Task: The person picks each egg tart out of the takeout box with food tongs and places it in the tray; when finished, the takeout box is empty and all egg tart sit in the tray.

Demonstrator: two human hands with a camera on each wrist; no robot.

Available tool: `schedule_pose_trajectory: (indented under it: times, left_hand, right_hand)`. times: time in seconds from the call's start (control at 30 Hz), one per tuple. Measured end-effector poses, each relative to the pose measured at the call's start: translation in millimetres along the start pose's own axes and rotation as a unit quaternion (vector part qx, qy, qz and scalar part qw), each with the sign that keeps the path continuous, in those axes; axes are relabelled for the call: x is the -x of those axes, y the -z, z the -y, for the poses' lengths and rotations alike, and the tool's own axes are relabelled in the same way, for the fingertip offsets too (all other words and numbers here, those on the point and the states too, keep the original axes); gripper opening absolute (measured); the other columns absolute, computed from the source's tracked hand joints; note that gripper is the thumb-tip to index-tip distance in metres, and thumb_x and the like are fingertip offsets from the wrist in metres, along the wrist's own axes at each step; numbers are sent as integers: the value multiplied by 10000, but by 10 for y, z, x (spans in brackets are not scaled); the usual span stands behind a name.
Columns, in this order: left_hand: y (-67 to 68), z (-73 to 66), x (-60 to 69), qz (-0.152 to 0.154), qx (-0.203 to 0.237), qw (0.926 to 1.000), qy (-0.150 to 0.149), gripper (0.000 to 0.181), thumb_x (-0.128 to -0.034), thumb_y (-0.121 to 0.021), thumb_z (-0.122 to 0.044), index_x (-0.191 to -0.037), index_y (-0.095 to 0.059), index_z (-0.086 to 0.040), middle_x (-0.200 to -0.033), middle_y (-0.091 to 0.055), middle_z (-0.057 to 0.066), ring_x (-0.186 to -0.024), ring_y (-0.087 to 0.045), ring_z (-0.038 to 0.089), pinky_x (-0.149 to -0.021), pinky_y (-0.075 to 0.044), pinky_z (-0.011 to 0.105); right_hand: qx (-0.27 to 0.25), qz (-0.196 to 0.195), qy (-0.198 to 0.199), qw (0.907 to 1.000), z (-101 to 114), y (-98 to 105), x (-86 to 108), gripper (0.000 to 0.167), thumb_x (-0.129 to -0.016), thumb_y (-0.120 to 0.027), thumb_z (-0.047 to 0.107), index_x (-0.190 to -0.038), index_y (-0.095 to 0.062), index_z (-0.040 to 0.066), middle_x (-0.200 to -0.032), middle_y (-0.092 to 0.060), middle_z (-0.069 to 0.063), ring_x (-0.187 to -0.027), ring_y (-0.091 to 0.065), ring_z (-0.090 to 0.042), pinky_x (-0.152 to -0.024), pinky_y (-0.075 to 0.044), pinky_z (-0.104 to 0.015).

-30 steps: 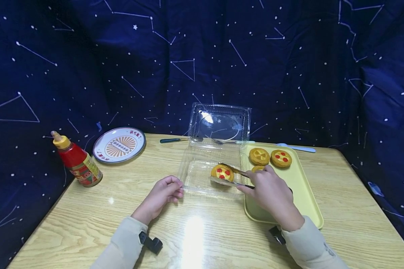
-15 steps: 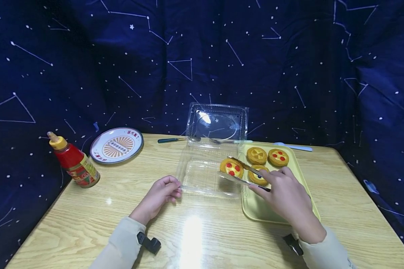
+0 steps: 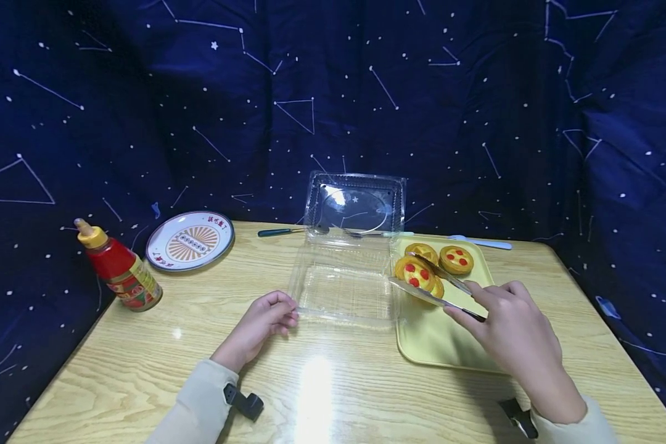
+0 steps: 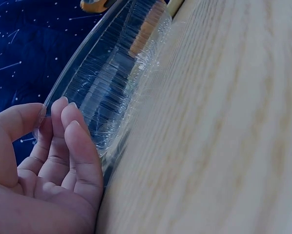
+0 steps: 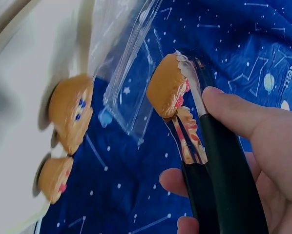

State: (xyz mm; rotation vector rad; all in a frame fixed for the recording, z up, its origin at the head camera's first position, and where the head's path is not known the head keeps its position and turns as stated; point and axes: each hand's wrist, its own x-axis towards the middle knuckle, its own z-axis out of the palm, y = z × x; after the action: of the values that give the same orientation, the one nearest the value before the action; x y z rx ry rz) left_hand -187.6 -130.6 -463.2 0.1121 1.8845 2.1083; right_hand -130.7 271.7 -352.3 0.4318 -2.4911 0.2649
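My right hand (image 3: 518, 327) holds metal tongs with black handles (image 5: 229, 165), thumb on one arm and fingers on the other. Between the tong ends is a tart (image 3: 415, 273) with red spots on top, raised over the yellow tray (image 3: 444, 345). Beneath it, partly hidden, is a tart with blue spots (image 5: 70, 103). A lattice-topped tart (image 3: 422, 250) and another red-spotted tart (image 3: 456, 260) lie at the tray's back. My left hand (image 3: 263, 324) pinches the near left corner of a clear plastic container (image 3: 338, 296), whose lid stands up behind.
A red sauce bottle with a yellow cap (image 3: 119, 271) stands at the left. Beside it is a patterned plate (image 3: 190, 242). A dark-handled tool (image 3: 277, 232) lies behind the container, and a light blue utensil (image 3: 483, 242) lies behind the tray.
My right hand has moved right with the tongs, carrying the red-spotted tart out from over the container to above the tray. My left hand has stayed at the container's corner.
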Motion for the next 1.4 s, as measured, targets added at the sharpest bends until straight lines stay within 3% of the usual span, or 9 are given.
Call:
schedule_pose_trajectory:
  times: [0.17, 0.43, 0.67, 0.87, 1.03, 1.27, 1.4]
  left_hand:
    - [-1, 5, 1, -59, 75, 10000, 12, 135, -992, -576, -164, -1007, -574, -29, -898, -637, 85, -777, -622, 169, -634, -510, 245]
    - [14, -9, 16, -71, 23, 10000, 11, 167, -995, -564, -165, -1030, -562, -2, -896, -634, 69, -790, -616, 171, -644, -505, 245]
    - [32, 10, 10, -48, -12, 10000, -4, 183, -999, -566, -191, -1027, -566, -11, -911, -635, 73, -806, -619, 179, -661, -511, 255]
    - [38, 14, 14, -64, -12, 10000, -3, 211, -1001, -561, -186, -1050, -555, 19, -911, -636, 73, -806, -619, 175, -661, -512, 257]
    - [34, 13, 8, -33, -33, 10000, -2, 240, -1002, -563, -192, -1058, -549, 41, -910, -634, 70, -802, -619, 171, -660, -510, 255]
    - [18, -1, 11, 12, -56, 10000, 3, 185, -1002, -566, -199, -1026, -563, -16, -917, -634, 78, -812, -618, 184, -665, -508, 259]
    - [8, -13, 9, 26, -56, 10000, 16, 203, -1003, -561, -188, -1043, -555, 11, -916, -633, 78, -811, -616, 186, -663, -506, 256]
  right_hand:
    - [96, -15, -340, 9994, -132, 57, 74, 527, -703, -861, 411, -1095, -744, 78, -864, -734, -136, -804, -545, -340, -447, -463, -513]
    - [309, 36, -699, 9971, -373, 94, 195, 587, -706, -856, 425, -1112, -724, 22, -887, -715, -219, -809, -541, -415, -555, -456, -579]
    - [372, 439, -1215, 9909, -599, 106, 290, 620, -769, -801, 488, -1130, -701, -7, -873, -693, -254, -834, -523, -473, -513, -413, -608]
    - [473, 510, -1204, 9903, -748, 45, 337, 590, -774, -803, 459, -1086, -702, -31, -736, -660, -234, -779, -521, -485, -516, -401, -602]
    - [527, 845, -1305, 9864, -849, -22, 383, 606, -805, -772, 487, -1103, -691, -35, -594, -601, -145, -770, -516, -505, -523, -395, -606]
    - [545, 1261, -1316, 9817, -935, -101, 410, 641, -842, -731, 509, -1141, -675, -55, -713, -649, -226, -793, -530, -530, -592, -406, -639]
    - [582, 1380, -1266, 9806, -971, -140, 417, 618, -841, -731, 508, -1124, -678, -38, -678, -638, -201, -753, -528, -518, -574, -410, -630]
